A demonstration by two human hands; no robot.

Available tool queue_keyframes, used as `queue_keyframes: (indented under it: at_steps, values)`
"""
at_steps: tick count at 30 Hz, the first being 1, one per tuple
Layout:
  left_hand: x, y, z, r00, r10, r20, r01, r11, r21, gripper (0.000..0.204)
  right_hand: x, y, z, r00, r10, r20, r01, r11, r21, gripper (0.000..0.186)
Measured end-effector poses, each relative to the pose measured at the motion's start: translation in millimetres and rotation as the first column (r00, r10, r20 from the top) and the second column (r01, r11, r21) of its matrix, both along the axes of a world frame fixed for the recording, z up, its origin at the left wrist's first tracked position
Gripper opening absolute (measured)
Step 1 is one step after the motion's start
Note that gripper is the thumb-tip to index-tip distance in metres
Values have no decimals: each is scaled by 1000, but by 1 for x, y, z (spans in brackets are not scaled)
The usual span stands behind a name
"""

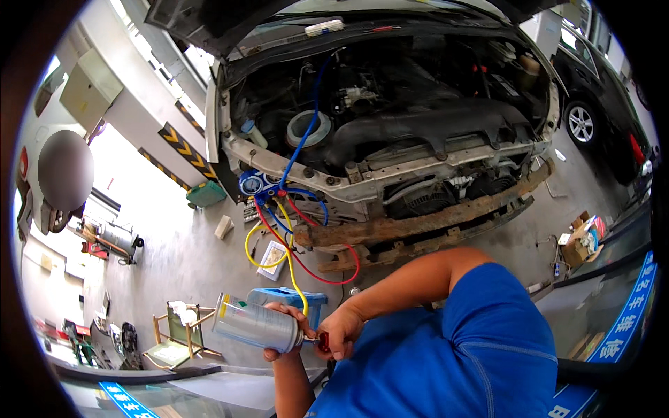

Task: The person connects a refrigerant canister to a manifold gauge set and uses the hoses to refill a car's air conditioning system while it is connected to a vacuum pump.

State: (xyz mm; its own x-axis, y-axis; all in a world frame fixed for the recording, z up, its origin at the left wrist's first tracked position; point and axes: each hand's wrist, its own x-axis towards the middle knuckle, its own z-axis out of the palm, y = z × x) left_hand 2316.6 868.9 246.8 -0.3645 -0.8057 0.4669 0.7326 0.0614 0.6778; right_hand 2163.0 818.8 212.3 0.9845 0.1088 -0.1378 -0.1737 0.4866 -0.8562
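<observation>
A silver-grey can [254, 324] lies tilted on its side in my left hand [298, 320], whose fingers wrap round it near its right end. My right hand [343, 330] is closed on a small red fitting [323, 342] at that end of the can; the fingers partly hide it. A yellow hose [300, 289] runs down behind my hands, and where it ends is hidden. It comes from a blue manifold gauge set [259, 184] hanging at the car's front left corner, along with a red hose [333, 282] and a blue hose [304, 143].
Ahead stands a car with its engine bay [390, 104] exposed and a rusty bumper beam [418, 223] across the front. A blue plastic stool [317, 299] is just behind the can. A folding chair [182, 334] stands left, a cardboard box [580, 244] right.
</observation>
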Motion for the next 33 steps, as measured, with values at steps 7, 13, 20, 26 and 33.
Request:
queue_keyframes:
  at_steps: [7,13,20,26,33]
  values:
    - [-10,-4,-5,550,773,318,-835,520,179,61,8,-13,13,555,-684,473,581,-88,-809,20]
    - [-26,-5,-8,423,851,312,-904,422,76,58,14,-20,18,535,-630,563,441,-359,-822,22]
    - [-3,-3,-19,984,162,-71,-148,975,163,83,1,-2,-8,998,-47,-37,43,996,-82,16]
    - [14,-2,-20,944,319,82,-327,936,128,87,-1,8,0,947,-321,22,317,920,-232,21]
    - [-17,-6,-12,513,809,287,-856,460,234,60,10,-7,16,552,-687,471,436,-244,-866,23]
